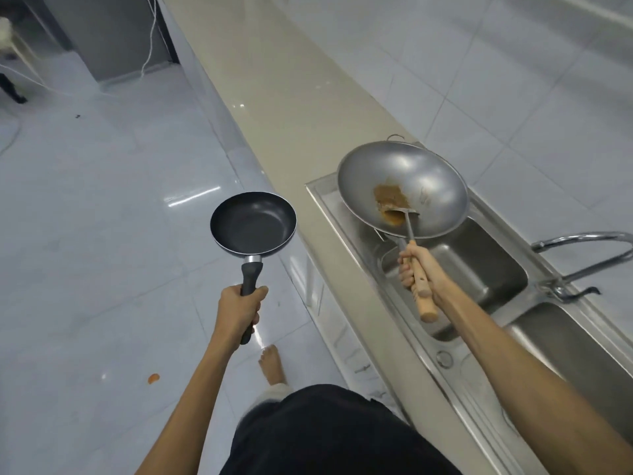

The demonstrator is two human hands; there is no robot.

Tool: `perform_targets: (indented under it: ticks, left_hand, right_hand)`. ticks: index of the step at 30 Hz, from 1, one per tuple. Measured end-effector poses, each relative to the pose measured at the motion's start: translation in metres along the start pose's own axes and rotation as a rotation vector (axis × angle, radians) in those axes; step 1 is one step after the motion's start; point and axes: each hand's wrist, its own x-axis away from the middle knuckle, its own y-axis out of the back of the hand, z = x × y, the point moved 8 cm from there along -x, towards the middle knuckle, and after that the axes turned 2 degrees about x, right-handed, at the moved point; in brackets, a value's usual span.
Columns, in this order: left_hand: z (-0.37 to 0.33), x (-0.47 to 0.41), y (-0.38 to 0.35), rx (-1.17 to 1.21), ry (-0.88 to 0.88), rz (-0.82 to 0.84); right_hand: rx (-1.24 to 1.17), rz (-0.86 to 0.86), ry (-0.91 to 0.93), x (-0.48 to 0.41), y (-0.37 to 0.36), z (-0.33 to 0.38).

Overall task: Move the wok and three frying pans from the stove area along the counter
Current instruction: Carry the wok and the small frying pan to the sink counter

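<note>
A small black frying pan (pixel 253 222) hangs level over the floor, left of the counter. My left hand (pixel 239 311) is shut on its black handle. A grey metal wok (pixel 402 188) with brown residue tilts above the left end of the steel sink (pixel 455 269). In the wok lies a metal spatula (pixel 404 214). My right hand (pixel 419 269) is shut on a wooden handle at the wok's near rim, and the spatula's shaft runs into the same grip. Whether the wok touches the sink is hidden.
The beige counter (pixel 291 97) runs away ahead beside a white tiled wall. A chrome tap (pixel 582 248) arches over the double sink on the right. Glossy tiled floor lies to the left, with an orange scrap (pixel 153 378) on it. My bare foot (pixel 270 365) is near the counter base.
</note>
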Motion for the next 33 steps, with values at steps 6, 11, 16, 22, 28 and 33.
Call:
perform_targets:
  ticks: [6,11,16,22,28,33]
  left_hand:
    - [-0.041,-0.072,0.035,-0.068,-0.042,0.091]
    - [-0.059,-0.125,0.052,-0.085,-0.027,0.105]
    - [-0.066,-0.163,0.068,-0.132,-0.018,0.144]
    - [-0.077,-0.198,0.070,-0.151,-0.021,0.178]
    - [-0.100,-0.234,0.059,-0.161,-0.037,0.217]
    - [-0.125,-0.279,0.041,-0.206,-0.054,0.258]
  right_hand:
    - [-0.090,-0.053,-0.002,-0.035,-0.036,0.013]
    - [-0.121,-0.127,0.033,-0.064,-0.054,0.022]
    - [-0.165,-0.161,0.065,-0.085,-0.067,0.025]
    - [-0.174,-0.165,0.076,-0.098,-0.076,0.018]
    - [-0.216,-0.191,0.060,-0.108,-0.072,0.015]
    - [-0.173,-0.289,0.001,-0.126,-0.065,0.007]
